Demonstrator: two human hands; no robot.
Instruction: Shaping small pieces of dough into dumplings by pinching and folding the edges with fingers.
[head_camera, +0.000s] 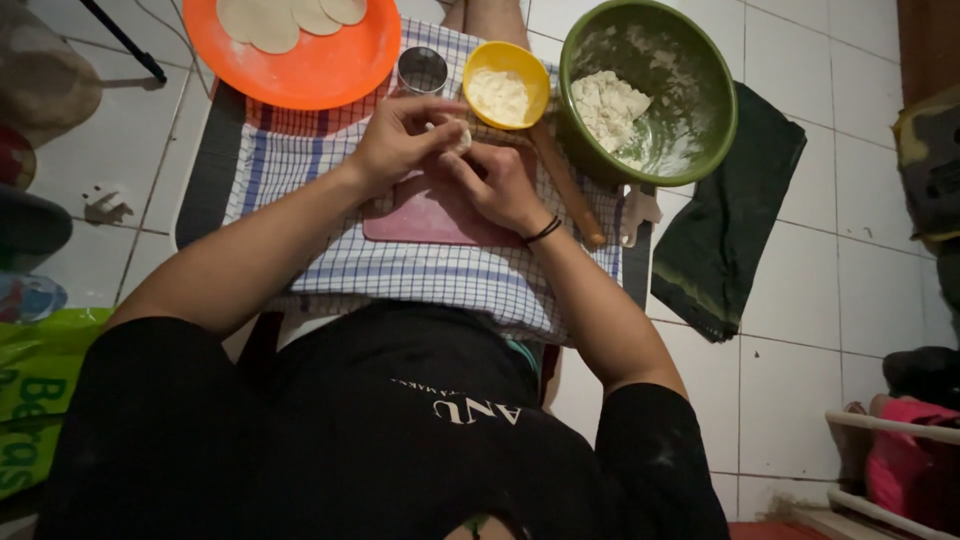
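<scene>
My left hand (395, 135) and my right hand (495, 182), which has a black band on the wrist, meet over a pink board (420, 222). Together they pinch a small pale piece of dough (458, 135) between the fingertips. The board lies on a blue and white checked cloth (400, 270). Just beyond the hands stand a small metal ring cutter (422, 70) and a yellow bowl (505, 60) of white flour. A wooden rolling pin (568, 190) lies slanted to the right of my right hand.
An orange plate (320, 70) with flat dough rounds sits at the far left. A green bowl (700, 110) with a lump of dough stands at the far right. A dark green cloth (730, 220) lies on the white tiled floor. Bags and baskets line both sides.
</scene>
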